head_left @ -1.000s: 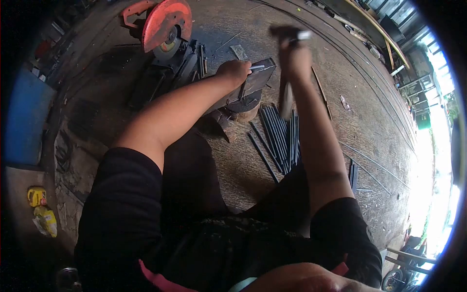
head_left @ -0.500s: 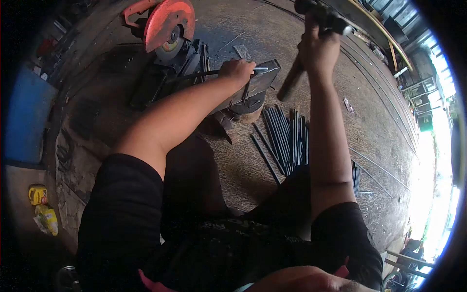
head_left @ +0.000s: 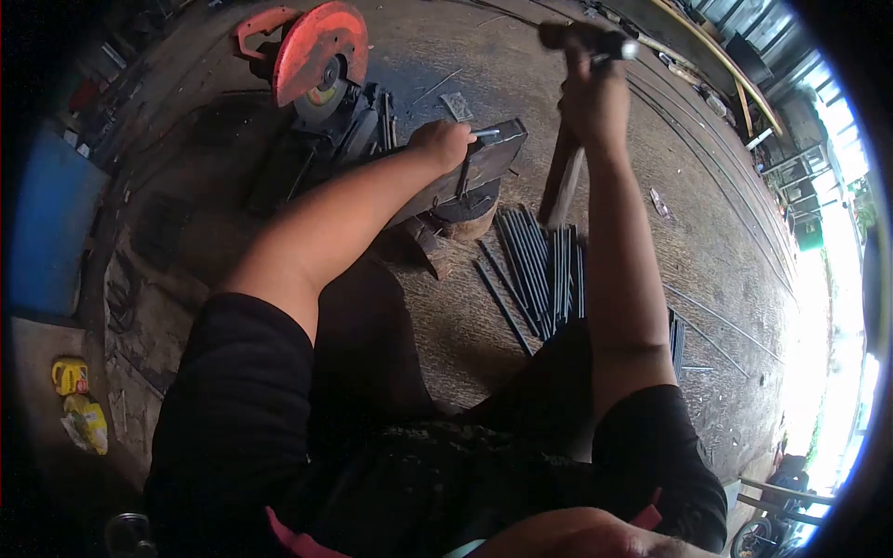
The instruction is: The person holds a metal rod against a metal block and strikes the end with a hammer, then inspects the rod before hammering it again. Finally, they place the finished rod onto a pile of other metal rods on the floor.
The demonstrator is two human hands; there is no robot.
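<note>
My left hand [head_left: 441, 147] is closed around a thin metal rod [head_left: 486, 133], whose short bright end pokes out past the fingers. That end lies over a dark steel block [head_left: 507, 144], which rests on a round wooden stump [head_left: 470, 226]. Up and to the right, my right hand [head_left: 595, 104] grips a hammer [head_left: 562, 181] with a wooden handle. The hammer's head is raised above the fist, well apart from the rod, and slightly blurred. Below the hammer, a bundle of cut metal rods [head_left: 530, 265] lies on the ground near my legs.
A red cut-off saw [head_left: 321, 51] stands at the upper left, beyond my left hand. Long thin bars [head_left: 707, 144] run along the ground at right. A blue panel [head_left: 51, 223] and yellow containers [head_left: 70, 375] are at far left.
My right hand has shifted a little left and down with the hammer, whose handle now hangs steeper. My left hand stays at the steel block with the rod, slightly further left in view.
</note>
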